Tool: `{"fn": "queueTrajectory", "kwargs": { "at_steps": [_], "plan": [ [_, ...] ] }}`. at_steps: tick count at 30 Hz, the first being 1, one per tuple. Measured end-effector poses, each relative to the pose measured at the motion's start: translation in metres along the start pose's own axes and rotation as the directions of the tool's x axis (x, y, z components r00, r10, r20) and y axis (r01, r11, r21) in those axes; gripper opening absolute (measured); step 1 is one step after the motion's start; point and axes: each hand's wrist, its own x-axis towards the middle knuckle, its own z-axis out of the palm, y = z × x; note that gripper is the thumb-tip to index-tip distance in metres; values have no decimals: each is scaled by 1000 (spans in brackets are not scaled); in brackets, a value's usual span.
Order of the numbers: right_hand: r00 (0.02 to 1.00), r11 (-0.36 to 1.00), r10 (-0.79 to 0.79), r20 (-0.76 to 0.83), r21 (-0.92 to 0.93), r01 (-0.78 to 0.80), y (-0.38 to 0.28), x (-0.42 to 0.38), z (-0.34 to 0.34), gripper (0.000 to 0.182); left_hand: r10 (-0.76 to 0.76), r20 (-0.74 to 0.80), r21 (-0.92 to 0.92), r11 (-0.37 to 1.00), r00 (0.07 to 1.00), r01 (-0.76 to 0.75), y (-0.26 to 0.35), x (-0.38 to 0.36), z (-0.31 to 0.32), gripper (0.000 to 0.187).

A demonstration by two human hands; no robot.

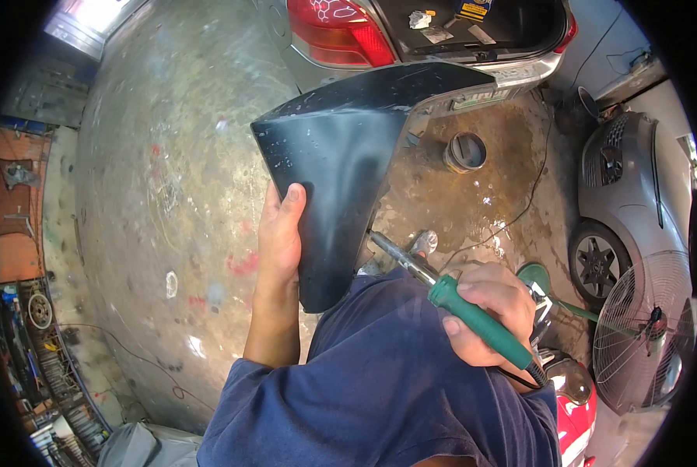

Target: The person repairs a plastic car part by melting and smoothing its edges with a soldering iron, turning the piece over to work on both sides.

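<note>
A black plastic bumper (333,179) stretches from in front of my body toward the rear of a silver car, its surface scuffed and dotted with pale specks. My left hand (281,233) grips its left edge, thumb lying on the black face and the other fingers hidden behind. In my right hand (492,311) is a soldering iron with a green handle (473,317) and a metal shaft. Its tip points up and left, right at the bumper's lower right edge. A cord runs from the handle's back end.
Beyond the bumper, the silver car's trunk (411,27) stands open with small items inside. A round can (465,152) sits on the stained floor (169,156). To the right are a wire-caged fan (648,335) and a grey car (636,179). Tools line the left wall.
</note>
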Motion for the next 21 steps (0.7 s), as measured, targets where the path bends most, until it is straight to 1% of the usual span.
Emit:
{"fn": "queueTrajectory", "kwargs": {
  "at_steps": [2, 5, 11, 15, 17, 21],
  "plan": [
    [1000, 1000, 3, 0, -8, -3, 0, 0, -1, 40, 12, 26, -1, 1000, 1000, -12, -1, 1, -1, 53],
    [1000, 1000, 5, 1, -18, -5, 0, -1, -1, 40, 13, -25, 10, 1000, 1000, -13, 1, 0, 5, 53],
    [1000, 999, 3, 21, -36, -2, -2, 0, -2, 41, 13, 42, 3, 1000, 999, -13, -3, 3, -4, 54],
    [1000, 1000, 10, 25, -28, -10, -1, 0, -2, 42, -20, 26, -48, 999, 999, 22, -2, 2, -1, 54],
    [1000, 1000, 10, 26, -29, -9, -1, 0, -2, 42, -10, -4, -36, 999, 1000, 10, 3, -1, 6, 54],
    [1000, 1000, 15, 25, -28, -15, -1, -1, -1, 42, 14, -2, -1, 1000, 1000, -14, 4, -1, 5, 54]
  ]
}}
